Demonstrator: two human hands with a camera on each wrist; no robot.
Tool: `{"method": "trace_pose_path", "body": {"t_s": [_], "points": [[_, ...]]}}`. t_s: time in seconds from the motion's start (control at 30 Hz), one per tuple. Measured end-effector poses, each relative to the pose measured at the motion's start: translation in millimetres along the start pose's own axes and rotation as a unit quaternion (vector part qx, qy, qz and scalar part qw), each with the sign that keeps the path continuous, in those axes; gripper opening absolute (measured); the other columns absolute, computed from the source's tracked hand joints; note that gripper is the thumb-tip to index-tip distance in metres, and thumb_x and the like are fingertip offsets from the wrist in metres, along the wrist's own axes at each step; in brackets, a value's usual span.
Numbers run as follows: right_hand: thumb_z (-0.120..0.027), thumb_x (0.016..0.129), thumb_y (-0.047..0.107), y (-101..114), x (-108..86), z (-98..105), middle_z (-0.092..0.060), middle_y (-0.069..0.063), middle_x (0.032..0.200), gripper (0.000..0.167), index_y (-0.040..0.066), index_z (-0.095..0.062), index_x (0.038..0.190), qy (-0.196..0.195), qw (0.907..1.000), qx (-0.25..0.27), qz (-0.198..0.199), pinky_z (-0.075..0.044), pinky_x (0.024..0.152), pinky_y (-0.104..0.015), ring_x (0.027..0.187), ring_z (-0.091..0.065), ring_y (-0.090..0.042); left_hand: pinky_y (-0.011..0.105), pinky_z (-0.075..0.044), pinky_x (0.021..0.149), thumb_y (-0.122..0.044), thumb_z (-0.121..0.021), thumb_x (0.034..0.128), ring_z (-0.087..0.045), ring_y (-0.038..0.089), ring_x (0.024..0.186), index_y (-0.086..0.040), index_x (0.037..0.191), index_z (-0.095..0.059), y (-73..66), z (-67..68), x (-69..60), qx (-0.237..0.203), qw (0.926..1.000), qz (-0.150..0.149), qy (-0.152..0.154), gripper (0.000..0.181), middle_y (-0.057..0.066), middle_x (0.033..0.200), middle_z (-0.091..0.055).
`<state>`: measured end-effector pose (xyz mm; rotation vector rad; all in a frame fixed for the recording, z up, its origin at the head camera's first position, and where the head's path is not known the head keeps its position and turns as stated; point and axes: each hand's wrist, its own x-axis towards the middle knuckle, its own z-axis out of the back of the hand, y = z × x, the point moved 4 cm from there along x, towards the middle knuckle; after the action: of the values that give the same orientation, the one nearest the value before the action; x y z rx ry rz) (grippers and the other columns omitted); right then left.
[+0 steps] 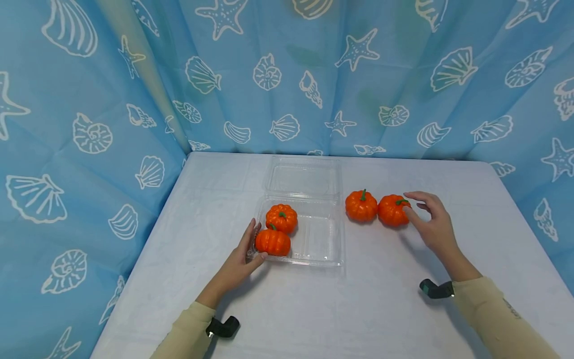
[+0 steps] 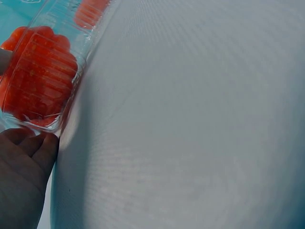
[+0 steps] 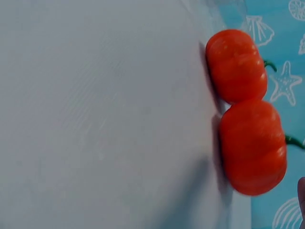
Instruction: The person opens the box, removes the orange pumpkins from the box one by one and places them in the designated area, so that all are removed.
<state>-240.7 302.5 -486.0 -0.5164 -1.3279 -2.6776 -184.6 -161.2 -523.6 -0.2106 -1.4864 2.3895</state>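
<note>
A clear plastic clamshell container (image 1: 316, 239) lies on the table with its lid (image 1: 305, 177) folded back. Two small orange pumpkins sit in its left part: a rear one (image 1: 281, 218) and a front one (image 1: 273, 243), touching. My left hand (image 1: 237, 259) holds the container's front left corner, thumb at the front rim, fingers along the left side. Right of the container stand two more pumpkins side by side, a left one (image 1: 360, 206) and a right one (image 1: 393, 211). Around the right one's right side my right hand (image 1: 432, 222) is spread; in the right wrist view its fingertip (image 3: 302, 198) stays apart from it.
A white cloth covers the table (image 1: 358, 309). Blue curtains (image 1: 287, 99) with white shells and starfish hang behind it and at the sides. A dark wrist-worn device (image 1: 222, 327) sits on the left forearm, another (image 1: 436, 288) on the right.
</note>
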Motion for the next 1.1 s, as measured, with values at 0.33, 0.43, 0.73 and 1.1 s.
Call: {"method": "trace_pose_path", "body": {"t_s": [0.33, 0.43, 0.73, 1.1], "points": [[-0.070, 0.096, 0.013, 27.8, 7.5, -9.8, -0.056, -0.007, 0.137, 0.036, 0.009, -0.064, 0.132, 0.026, 0.9993, 0.010, 0.025, -0.040, 0.102, -0.011, 0.126, -0.044, -0.008, 0.051, -0.022, 0.121, -0.027, -0.067, 0.0988, -0.024, 0.027, 0.153, -0.016, 0.165, -0.005, 1.8, 0.0, 0.0, 0.007, 1.0000, 0.002, 0.001, 0.092, 0.007, 0.168, -0.023], [-0.069, 0.098, 0.015, 34.5, 9.6, -14.6, -0.055, -0.008, 0.138, 0.036, 0.009, -0.063, 0.132, 0.047, 0.9983, 0.013, 0.030, -0.041, 0.102, -0.014, 0.127, -0.045, -0.013, 0.051, -0.022, 0.121, -0.026, -0.067, 0.0990, -0.024, 0.028, 0.153, -0.015, 0.165, -0.004, 2.2, -0.1, 0.2, 0.004, 1.0000, -0.002, 0.001, 0.092, 0.009, 0.168, -0.023], [-0.070, 0.097, 0.015, 54.7, 17.2, -30.8, -0.058, -0.008, 0.135, 0.036, 0.011, -0.064, 0.132, 0.099, 0.9932, 0.029, 0.054, -0.041, 0.100, -0.014, 0.123, -0.050, -0.026, 0.050, -0.021, 0.122, -0.027, -0.066, 0.0988, -0.023, 0.027, 0.153, -0.016, 0.165, -0.004, 0.1, 0.6, 1.3, 0.005, 1.0000, -0.001, 0.001, 0.092, 0.007, 0.168, -0.023], [-0.069, 0.099, 0.021, 74.0, 31.0, -58.3, -0.057, -0.008, 0.136, 0.038, 0.009, -0.062, 0.133, 0.178, 0.9814, 0.052, 0.049, -0.047, 0.108, -0.030, 0.128, -0.052, -0.029, 0.050, -0.022, 0.121, -0.027, -0.066, 0.0990, -0.024, 0.028, 0.153, -0.016, 0.165, -0.004, 1.4, 0.4, 1.5, 0.008, 1.0000, -0.001, 0.002, 0.091, 0.008, 0.168, -0.023]]}}
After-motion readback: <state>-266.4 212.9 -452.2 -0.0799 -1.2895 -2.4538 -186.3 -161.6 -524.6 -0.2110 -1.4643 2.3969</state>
